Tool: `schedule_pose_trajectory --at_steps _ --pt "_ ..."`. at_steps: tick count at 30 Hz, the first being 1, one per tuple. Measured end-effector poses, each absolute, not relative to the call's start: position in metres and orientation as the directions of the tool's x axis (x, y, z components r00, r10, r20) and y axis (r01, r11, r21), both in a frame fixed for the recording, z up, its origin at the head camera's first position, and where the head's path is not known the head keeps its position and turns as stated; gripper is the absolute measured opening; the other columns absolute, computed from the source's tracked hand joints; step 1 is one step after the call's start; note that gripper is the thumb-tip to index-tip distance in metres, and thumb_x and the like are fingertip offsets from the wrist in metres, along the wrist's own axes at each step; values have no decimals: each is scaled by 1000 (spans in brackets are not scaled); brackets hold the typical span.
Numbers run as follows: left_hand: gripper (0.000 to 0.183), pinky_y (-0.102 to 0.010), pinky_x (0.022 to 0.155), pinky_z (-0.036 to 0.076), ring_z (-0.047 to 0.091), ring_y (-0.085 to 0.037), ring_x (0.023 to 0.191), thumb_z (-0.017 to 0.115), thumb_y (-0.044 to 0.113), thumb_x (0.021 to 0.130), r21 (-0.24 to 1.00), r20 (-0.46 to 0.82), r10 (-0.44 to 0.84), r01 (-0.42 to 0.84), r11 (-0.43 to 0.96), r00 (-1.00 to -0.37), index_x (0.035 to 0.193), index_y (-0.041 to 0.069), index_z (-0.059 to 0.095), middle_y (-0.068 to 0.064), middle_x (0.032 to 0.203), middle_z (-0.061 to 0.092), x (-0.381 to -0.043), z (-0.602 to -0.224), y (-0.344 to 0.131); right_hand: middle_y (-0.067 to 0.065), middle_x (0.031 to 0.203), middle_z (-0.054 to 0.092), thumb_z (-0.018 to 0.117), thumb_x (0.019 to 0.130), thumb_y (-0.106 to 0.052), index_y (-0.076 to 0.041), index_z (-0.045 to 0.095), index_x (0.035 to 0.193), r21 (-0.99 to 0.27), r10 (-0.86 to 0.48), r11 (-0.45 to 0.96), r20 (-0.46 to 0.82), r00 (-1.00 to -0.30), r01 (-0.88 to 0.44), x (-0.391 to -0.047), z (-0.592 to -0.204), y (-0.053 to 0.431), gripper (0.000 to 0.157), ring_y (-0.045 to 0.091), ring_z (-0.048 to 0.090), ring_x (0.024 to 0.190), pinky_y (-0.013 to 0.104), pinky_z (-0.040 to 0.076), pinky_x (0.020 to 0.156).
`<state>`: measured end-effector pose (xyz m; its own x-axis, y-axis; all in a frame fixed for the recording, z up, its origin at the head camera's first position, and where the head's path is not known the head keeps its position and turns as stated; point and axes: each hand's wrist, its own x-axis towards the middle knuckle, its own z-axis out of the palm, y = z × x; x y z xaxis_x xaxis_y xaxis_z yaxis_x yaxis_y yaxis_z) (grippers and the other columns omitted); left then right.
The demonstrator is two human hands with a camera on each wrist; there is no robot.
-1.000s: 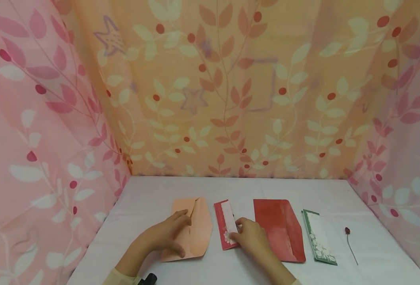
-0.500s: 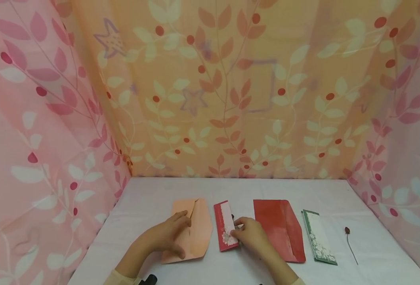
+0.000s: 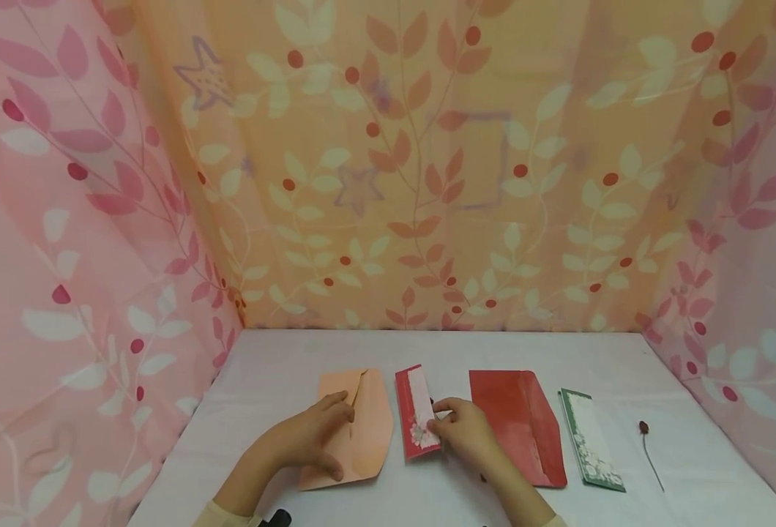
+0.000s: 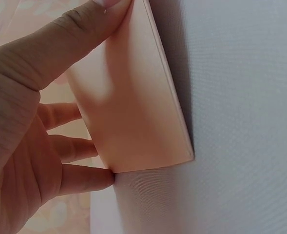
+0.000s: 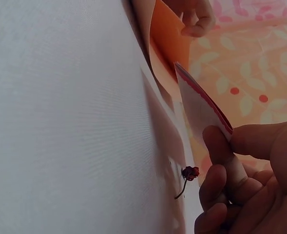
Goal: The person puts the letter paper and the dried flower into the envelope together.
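In the head view, my left hand (image 3: 302, 439) rests across a peach envelope (image 3: 371, 428) with its thumb and fingers apart. The left wrist view shows the thumb (image 4: 80, 36) over one edge of the peach envelope and fingertips along its other edge. My right hand (image 3: 463, 432) pinches a folded red card (image 3: 409, 417) with a white floral panel, between thumb and index finger, upright at an angle to the table in the right wrist view. The envelope's mouth (image 5: 165, 44) gapes beside the card there. A small dried red flower (image 5: 189, 173) lies below the right hand.
A red envelope (image 3: 509, 424) lies right of the card, partly behind the right forearm. Beyond it lie a green floral card (image 3: 588, 439) and a stemmed dried flower (image 3: 645, 430). A leaf-patterned curtain (image 3: 427, 183) encloses the white table (image 3: 250, 366).
The right hand has lifted the red card slightly and tilted it. The left hand keeps its place on the peach envelope.
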<state>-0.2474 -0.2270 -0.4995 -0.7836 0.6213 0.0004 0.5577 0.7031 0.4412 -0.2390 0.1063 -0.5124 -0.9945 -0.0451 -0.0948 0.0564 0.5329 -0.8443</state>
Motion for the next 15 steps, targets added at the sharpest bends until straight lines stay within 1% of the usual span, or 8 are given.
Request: schedule_pose_trajectory --at_steps 5,10,15 --pt "80 -56 105 47 46 -41 141 91 60 60 444 5 626 563 697 -780 122 30 50 -20 160 36 -248 -501 -228 2 70 64 82 86 -26 -7 71 118 -855 -58 517 -81 -995 39 -239 -509 107 39 16 55 63 29 47 56" --pt "80 -54 106 48 47 -39 141 91 59 60 443 8 626 564 697 -780 122 30 49 -20 159 36 -250 -503 -230 2 69 64 82 86 -28 -7 70 119 -868 -112 497 -72 -991 7 -238 -510 105 41 15 56 62 30 49 58" --pt "78 -55 106 47 47 -38 140 91 59 62 463 -21 621 543 701 -783 122 31 50 -19 160 35 -249 -501 -228 1 69 66 82 86 -29 -6 70 121 -876 -150 482 -74 -986 -8 -237 -512 100 43 15 58 63 31 51 59"
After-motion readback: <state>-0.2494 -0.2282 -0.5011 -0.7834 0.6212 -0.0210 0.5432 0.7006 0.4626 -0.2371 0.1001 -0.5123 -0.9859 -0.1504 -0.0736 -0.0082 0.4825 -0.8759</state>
